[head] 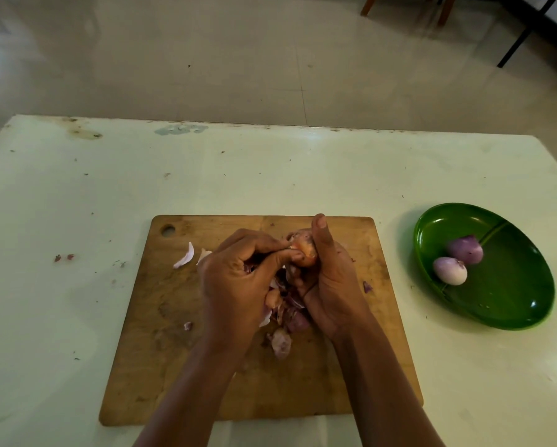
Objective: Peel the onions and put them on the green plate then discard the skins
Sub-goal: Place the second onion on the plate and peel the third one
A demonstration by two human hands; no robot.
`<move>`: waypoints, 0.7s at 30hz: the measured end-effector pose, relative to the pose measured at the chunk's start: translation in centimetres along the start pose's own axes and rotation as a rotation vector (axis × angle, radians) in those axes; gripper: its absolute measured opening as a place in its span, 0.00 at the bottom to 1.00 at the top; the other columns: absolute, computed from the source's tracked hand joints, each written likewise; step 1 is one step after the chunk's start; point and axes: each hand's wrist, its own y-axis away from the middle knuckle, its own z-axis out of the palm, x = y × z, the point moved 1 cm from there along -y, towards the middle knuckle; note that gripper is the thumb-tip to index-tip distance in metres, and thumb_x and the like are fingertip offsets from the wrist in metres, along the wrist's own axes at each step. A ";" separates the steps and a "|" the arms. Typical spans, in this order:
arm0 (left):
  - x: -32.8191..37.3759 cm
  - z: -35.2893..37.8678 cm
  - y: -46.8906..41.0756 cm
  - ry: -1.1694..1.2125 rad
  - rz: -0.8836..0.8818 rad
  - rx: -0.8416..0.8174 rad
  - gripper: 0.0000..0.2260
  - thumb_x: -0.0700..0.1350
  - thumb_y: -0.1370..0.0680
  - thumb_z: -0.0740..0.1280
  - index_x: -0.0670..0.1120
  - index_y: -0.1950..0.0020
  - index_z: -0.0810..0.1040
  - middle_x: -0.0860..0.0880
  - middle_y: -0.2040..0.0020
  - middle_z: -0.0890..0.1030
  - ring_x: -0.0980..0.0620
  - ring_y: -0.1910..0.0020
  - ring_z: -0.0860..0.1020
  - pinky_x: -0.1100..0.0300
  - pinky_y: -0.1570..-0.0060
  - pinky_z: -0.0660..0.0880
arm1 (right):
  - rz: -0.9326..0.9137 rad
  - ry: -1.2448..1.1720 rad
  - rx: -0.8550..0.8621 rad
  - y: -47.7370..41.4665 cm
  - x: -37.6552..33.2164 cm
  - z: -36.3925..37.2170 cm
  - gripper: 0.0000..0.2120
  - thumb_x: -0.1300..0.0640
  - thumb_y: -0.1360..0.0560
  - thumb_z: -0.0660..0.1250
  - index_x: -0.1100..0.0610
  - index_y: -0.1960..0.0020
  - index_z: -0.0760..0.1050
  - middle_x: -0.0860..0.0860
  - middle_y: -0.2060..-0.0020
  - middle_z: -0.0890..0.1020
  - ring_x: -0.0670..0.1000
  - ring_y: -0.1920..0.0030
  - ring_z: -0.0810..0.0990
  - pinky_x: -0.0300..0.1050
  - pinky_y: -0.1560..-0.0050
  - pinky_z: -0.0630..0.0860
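Papery skin (292,248) pinched by left hand (238,275); right hand (330,285) wraps the onion (306,253) over the board (174,350) centre. Bulb likely firm and slippery once bare, so hold round its middle. Green plate (512,304) sits at 3 o'clock.

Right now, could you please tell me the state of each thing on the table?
held onion: skin still on, above cutting board.
left hand: pinches held onion's skin.
right hand: grips held onion.
peeled onions: two, lying on green plate.
skins: loose pile on cutting board, not discarded.
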 end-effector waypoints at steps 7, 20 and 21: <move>-0.9 -0.1 0.0 -0.105 -0.026 0.041 0.03 0.41 0.27 0.69 0.44 0.55 0.81 0.53 0.60 0.81 0.62 0.59 0.79 0.71 0.60 0.75 | -0.041 -0.045 -0.131 -0.5 0.4 -0.7 0.16 0.55 0.34 0.71 0.62 0.51 0.76 0.57 0.59 0.82 0.50 0.57 0.82 0.42 0.54 0.81; -1.4 0.1 0.2 -0.088 -0.021 0.051 0.12 0.50 0.20 0.58 0.44 0.53 0.78 0.49 0.61 0.81 0.52 0.62 0.80 0.56 0.66 0.77 | -0.081 -0.158 0.037 -0.6 -0.3 -1.1 0.14 0.57 0.30 0.65 0.61 0.47 0.77 0.56 0.56 0.85 0.54 0.55 0.85 0.44 0.55 0.82; -1.5 0.1 0.2 -0.091 -0.023 0.045 0.12 0.50 0.20 0.59 0.45 0.53 0.78 0.48 0.61 0.81 0.52 0.62 0.80 0.56 0.66 0.77 | -0.063 -0.173 0.044 -0.6 -0.3 -1.0 0.14 0.56 0.31 0.65 0.62 0.48 0.77 0.57 0.57 0.85 0.54 0.56 0.85 0.43 0.56 0.83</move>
